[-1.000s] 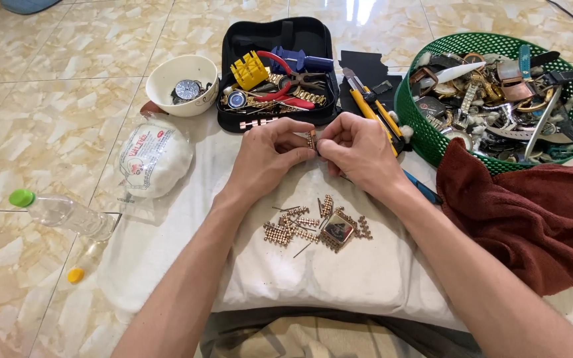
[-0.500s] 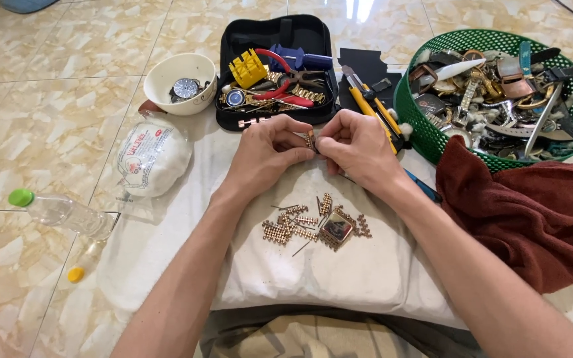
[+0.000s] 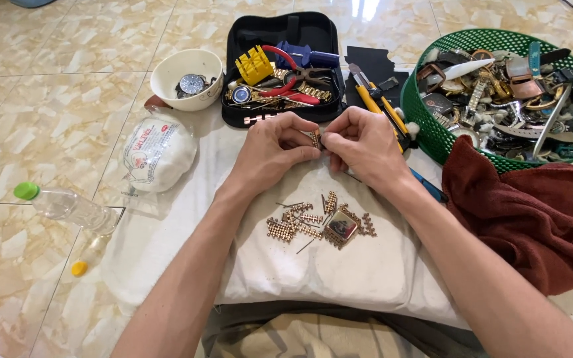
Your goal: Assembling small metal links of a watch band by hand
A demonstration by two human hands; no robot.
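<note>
Gold-coloured metal watch-band segment (image 3: 315, 138) is pinched between my left hand (image 3: 274, 149) and right hand (image 3: 361, 147), fingertips closed on it from both sides, above the white cloth (image 3: 286, 265). Loose gold links and a square watch case (image 3: 341, 226) lie just below, near the open black tool case (image 3: 283, 30).

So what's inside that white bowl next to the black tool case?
The white bowl holds a round watch case with a pale dial and some small dark pieces beside it. Whatever lies beneath the watch is covered.

left hand (image 3: 270, 149), right hand (image 3: 365, 144), pinching bracelet link (image 3: 315, 138)
</note>
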